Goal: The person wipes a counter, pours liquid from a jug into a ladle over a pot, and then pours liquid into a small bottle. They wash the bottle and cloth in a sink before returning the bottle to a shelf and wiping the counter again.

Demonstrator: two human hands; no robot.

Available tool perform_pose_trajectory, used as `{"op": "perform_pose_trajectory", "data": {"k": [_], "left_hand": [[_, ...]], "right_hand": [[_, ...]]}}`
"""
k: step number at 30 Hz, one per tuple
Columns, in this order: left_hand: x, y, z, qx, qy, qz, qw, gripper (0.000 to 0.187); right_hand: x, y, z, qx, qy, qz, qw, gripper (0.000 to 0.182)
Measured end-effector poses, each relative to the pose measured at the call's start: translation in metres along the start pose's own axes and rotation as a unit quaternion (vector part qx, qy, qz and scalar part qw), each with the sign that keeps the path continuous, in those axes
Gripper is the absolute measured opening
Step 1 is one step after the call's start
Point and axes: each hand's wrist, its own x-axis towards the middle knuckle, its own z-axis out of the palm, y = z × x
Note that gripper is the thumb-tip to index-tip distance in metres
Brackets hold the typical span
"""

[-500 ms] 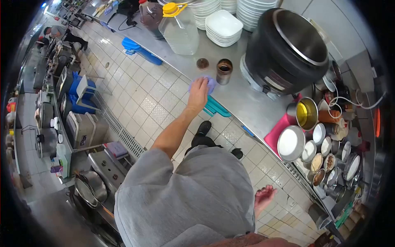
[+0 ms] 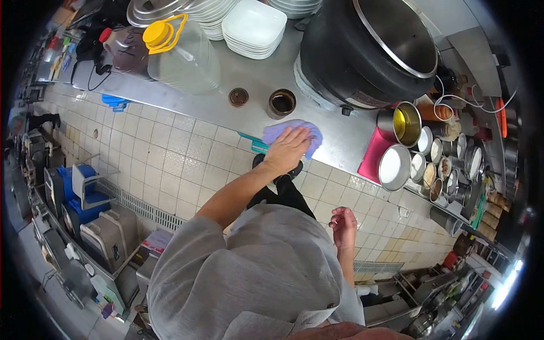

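Note:
My left hand (image 2: 288,152) presses a purple cloth (image 2: 313,139) onto the steel counter near its front edge, with the fingers laid over it. Just behind the cloth stands a metal canister (image 2: 281,104) without a lid, its inside dark brown. A round brown lid (image 2: 238,97) lies to its left. My right hand (image 2: 343,224) hangs over the floor in front of the counter, fingers loosely bent and slightly apart, with nothing visible in it.
A large black cooker (image 2: 362,56) stands behind the canister. Left of it are stacked white square bowls (image 2: 255,28) and a yellow-capped jug (image 2: 184,62). To the right, a pot of yellow oil (image 2: 407,124) and several seasoning tins stand by a pink mat (image 2: 374,152).
My left hand has slid the cloth rightward along the counter's front, and the cloth is spread wider. My right hand has risen and its fingers are more bent. The view has shifted.

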Motion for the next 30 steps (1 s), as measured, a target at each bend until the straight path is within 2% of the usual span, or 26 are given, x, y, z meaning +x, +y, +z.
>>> {"op": "perform_pose_trajectory", "data": {"k": [4, 6, 7, 8, 10, 13, 15, 17, 19, 20, 22, 25, 26, 28, 30], "left_hand": [[0.057, 0.018, 0.031, 0.014, -0.018, 0.066, 0.998, 0.038], [0.103, 0.036, 0.013, 0.018, -0.188, 0.113, 0.975, 0.037], [0.093, 0.042, 0.036, -0.055, -0.044, 0.101, 0.992, 0.036], [0.097, 0.049, 0.041, -0.055, -0.065, 0.122, 0.989, 0.039], [0.080, 0.064, 0.032, -0.144, 0.003, 0.148, 0.978, 0.049], [0.032, 0.071, -0.044, -0.309, -0.012, 0.151, 0.939, 0.038], [-0.015, 0.060, -0.073, -0.346, 0.021, 0.052, 0.937, 0.029], [-0.061, 0.045, -0.093, -0.303, 0.077, -0.102, 0.945, 0.026], [-0.099, 0.019, -0.112, -0.201, 0.171, -0.235, 0.936, 0.026], [-0.118, 0.000, -0.122, -0.165, 0.227, -0.292, 0.914, 0.033], [-0.135, -0.021, -0.171, -0.081, 0.347, -0.358, 0.863, 0.032], [-0.149, -0.070, -0.238, -0.017, 0.469, -0.353, 0.809, 0.029], [-0.151, -0.093, -0.257, -0.001, 0.495, -0.340, 0.800, 0.028], [-0.141, -0.125, -0.304, 0.065, 0.513, -0.298, 0.802, 0.027], [-0.123, -0.156, -0.342, 0.078, 0.516, -0.298, 0.799, 0.027]], "right_hand": [[-0.001, -0.020, 0.021, -0.039, -0.006, -0.024, 0.999, 0.029], [0.014, -0.023, 0.037, -0.071, -0.020, -0.034, 0.997, 0.030], [0.015, -0.020, 0.036, -0.083, -0.030, -0.041, 0.995, 0.030], [0.019, -0.017, 0.034, -0.105, -0.044, -0.045, 0.992, 0.030], [0.026, -0.019, 0.033, -0.134, -0.065, -0.040, 0.988, 0.030], [0.030, -0.019, 0.030, -0.153, -0.096, -0.031, 0.983, 0.030], [0.037, -0.019, 0.025, -0.184, -0.123, -0.038, 0.974, 0.029], [0.048, -0.024, 0.018, -0.196, -0.160, -0.031, 0.967, 0.028], [0.063, -0.032, 0.017, -0.207, -0.193, -0.032, 0.958, 0.027], [0.072, -0.036, 0.020, -0.225, -0.211, -0.014, 0.951, 0.026], [0.087, -0.041, 0.026, -0.244, -0.238, 0.008, 0.940, 0.025], [0.108, -0.051, 0.036, -0.356, -0.309, -0.030, 0.881, 0.028], [0.109, -0.054, 0.041, -0.356, -0.311, -0.033, 0.881, 0.028], [0.107, -0.063, 0.056, -0.368, -0.320, -0.041, 0.872, 0.025], [0.101, -0.062, 0.067, -0.370, -0.310, -0.048, 0.874, 0.022]]}}
